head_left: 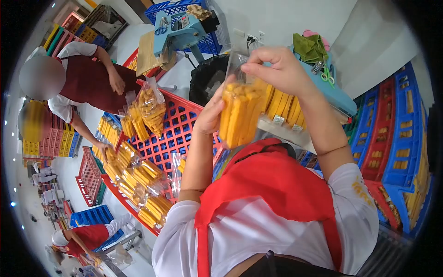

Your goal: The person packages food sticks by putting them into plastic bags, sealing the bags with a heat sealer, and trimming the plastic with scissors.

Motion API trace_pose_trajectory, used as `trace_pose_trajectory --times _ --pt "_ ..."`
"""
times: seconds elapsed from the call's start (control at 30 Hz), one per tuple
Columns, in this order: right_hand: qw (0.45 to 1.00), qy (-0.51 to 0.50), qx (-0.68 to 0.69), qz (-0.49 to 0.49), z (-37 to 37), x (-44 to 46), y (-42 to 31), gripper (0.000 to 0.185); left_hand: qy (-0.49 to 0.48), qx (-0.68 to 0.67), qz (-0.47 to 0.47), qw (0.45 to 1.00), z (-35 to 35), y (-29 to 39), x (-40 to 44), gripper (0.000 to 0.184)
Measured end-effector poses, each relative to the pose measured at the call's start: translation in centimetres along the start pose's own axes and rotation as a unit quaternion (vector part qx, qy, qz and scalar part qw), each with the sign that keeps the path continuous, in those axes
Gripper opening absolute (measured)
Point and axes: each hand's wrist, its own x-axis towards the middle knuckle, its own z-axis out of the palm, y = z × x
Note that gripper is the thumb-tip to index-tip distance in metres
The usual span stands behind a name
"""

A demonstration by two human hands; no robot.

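Two hands are together at one bag of yellow sticks [241,113], held up before the red apron [277,184]. The left hand [210,113] is clamped on its side; the right hand [274,69] curls at the clear upper end (whether it pinches the plastic, I cannot tell). Handling that loose top seems the step in hand; the next move, I judge, calls for a steady left grip and a neat, flat top. Just beyond lie a row of packs [284,108] and a blue machine [330,87]; farther left, a co-worker's hand [108,152] reaches packs in a red crate [180,122].
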Motion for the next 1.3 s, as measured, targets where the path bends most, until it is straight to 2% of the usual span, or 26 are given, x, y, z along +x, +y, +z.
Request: trace_pose_trajectory --times 0.07,0.13,0.2,0.23,0.27,0.33,0.4,0.47,0.5,0.53,0.57,0.6,0.67,0.7,0.73,0.77,0.83,0.87,0.93,0.97,1.0,1.07,1.13,1.2,1.27,1.3 --pt "0.999 0.023 -0.015 0.030 0.3 0.4 0.2 0.016 0.050 0.170 0.046 0.983 0.3 0.2 0.5 0.091" --pt "0.997 0.044 -0.031 0.060 0.5 0.6 0.3 0.017 0.056 0.199 0.078 0.975 2.1 -0.4 0.7 0.090" --pt "0.996 0.068 -0.022 0.050 0.8 0.7 0.3 0.018 0.071 0.408 0.147 0.898 3.1 -1.3 1.2 0.090" --pt "0.996 0.069 -0.023 0.051 0.8 0.7 0.1 0.018 0.098 0.467 0.136 0.868 3.6 -1.4 1.5 0.090" --pt "0.996 0.056 -0.023 0.071 0.8 0.8 -0.2 0.016 0.097 0.467 0.135 0.869 3.4 -1.6 1.8 0.090" --pt "0.994 0.046 -0.025 0.091 0.7 0.8 -0.2 0.015 0.068 0.361 0.115 0.923 2.7 -2.1 2.1 0.089" --pt "0.963 0.188 -0.144 -0.132 0.5 0.7 0.3 0.019 0.065 0.309 0.113 0.942 2.5 -2.5 2.2 0.087" --pt "0.959 0.234 -0.113 -0.115 -0.6 0.1 1.2 0.028 0.063 0.257 0.109 0.958 2.1 -2.9 2.1 0.085" --pt "0.952 0.278 -0.080 -0.099 -1.1 -0.5 1.9 0.037 0.076 0.140 0.103 0.982 1.8 -3.3 2.0 0.078" --pt "0.951 0.281 -0.082 -0.100 -1.3 -1.6 3.0 0.037 0.087 0.021 0.095 0.991 1.4 -3.7 1.9 0.071" --pt "0.959 0.282 -0.038 -0.002 -1.1 -2.9 4.8 0.042 0.064 -0.101 0.005 0.993 0.6 -3.6 1.6 0.060" --pt "0.955 0.281 0.006 0.094 -0.5 -4.1 6.4 0.046 0.057 -0.099 0.003 0.993 0.7 -3.6 1.7 0.060" --pt "0.954 0.213 0.101 0.183 2.0 -7.5 8.1 0.048 0.082 -0.094 -0.031 0.992 1.2 -4.0 2.9 0.054" --pt "0.892 0.196 0.323 0.249 2.7 -9.1 7.3 0.047 0.123 0.047 0.006 0.991 1.7 -4.6 4.1 0.052" --pt "0.778 0.169 0.527 0.296 2.7 -10.4 7.0 0.046 0.113 0.045 -0.006 0.993 2.4 -5.2 5.3 0.052" --pt "0.777 0.187 0.525 0.293 1.9 -11.4 7.9 0.046 0.120 0.219 0.051 0.967 3.2 -5.8 6.5 0.052" --pt "0.694 0.109 0.690 0.174 0.2 -14.1 9.7 0.044 0.141 0.490 0.134 0.850 3.8 -7.0 8.1 0.056" --pt "0.696 0.127 0.687 0.167 -0.6 -14.7 8.9 0.044 0.125 0.489 0.126 0.854 4.3 -7.6 8.8 0.056" --pt "0.826 0.285 0.465 0.141 -2.6 -15.7 6.6 0.044 -0.015 0.630 0.200 0.750 6.0 -8.7 10.3 0.053" --pt "0.822 0.346 0.431 0.138 -3.4 -16.7 6.6 0.046 -0.007 0.597 0.187 0.780 8.4 -9.4 10.5 0.048" --pt "0.818 0.364 0.424 0.132 -4.3 -17.9 6.4 0.046 -0.027 0.593 0.183 0.784 9.1 -10.6 11.2 0.048" --pt "0.862 0.423 0.251 0.123 -6.0 -20.2 5.8 0.053 -0.058 0.620 0.206 0.755 10.3 -12.5 12.5 0.048" --pt "0.859 0.458 0.197 0.113 -7.2 -22.0 5.7 0.058 -0.079 0.619 0.166 0.764 11.1 -14.4 13.6 0.048" --pt "0.854 0.488 0.148 0.108 -7.7 -24.0 6.4 0.064 -0.129 0.540 0.095 0.826 10.6 -17.1 14.8 0.053" --pt "0.839 0.526 0.031 0.137 -7.3 -26.4 8.9 0.066 -0.163 0.518 0.070 0.837 9.4 -20.1 15.6 0.055" --pt "0.832 0.537 0.030 0.137 -7.0 -27.6 10.5 0.066 -0.181 0.496 0.052 0.847 8.8 -21.4 15.8 0.057"
